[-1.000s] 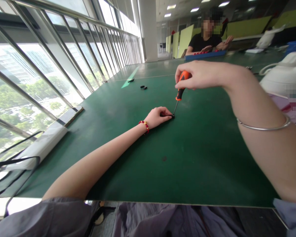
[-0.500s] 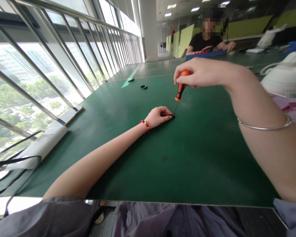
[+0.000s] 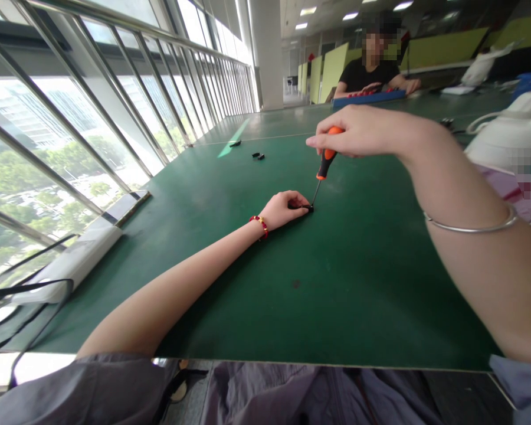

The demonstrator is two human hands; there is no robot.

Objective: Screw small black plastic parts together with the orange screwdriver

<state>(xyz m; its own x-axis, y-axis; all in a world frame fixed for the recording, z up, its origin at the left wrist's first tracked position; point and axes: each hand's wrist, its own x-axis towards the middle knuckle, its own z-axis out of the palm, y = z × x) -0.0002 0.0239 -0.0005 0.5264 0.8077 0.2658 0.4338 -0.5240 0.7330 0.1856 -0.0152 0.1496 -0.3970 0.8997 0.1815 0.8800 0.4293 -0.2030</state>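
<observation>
1. Left hand (image 3: 283,209): rests on the green table (image 3: 358,283), fingers curled narrow and pinching a small black part (image 3: 307,208) against the surface. A red bead bracelet (image 3: 259,225) sits on the wrist.
2. Small black part: lies on the table near the centre, at the fingertips of the left hand. Its shape is too small to tell.
3. Right hand (image 3: 358,133): raised above the table, fingers closed around the top of the orange handle of a screwdriver (image 3: 322,168). A thin metal bangle (image 3: 471,224) circles the forearm.
4. Screwdriver: stands nearly upright, tilted slightly to the right at the top. Its tip touches the small black part.
5. Far on the table, left of the right hand: several small dark pieces (image 3: 257,156), well apart from the work.
6. Right edge: a white object (image 3: 500,139), partly cut off by the frame.
7. Left edge: a white power strip (image 3: 77,260) with black cables (image 3: 13,295), beside the slanted window frames (image 3: 115,100).
8. Far end of the table: another person in a black shirt (image 3: 363,74), hands at a blue tray (image 3: 367,97).
</observation>
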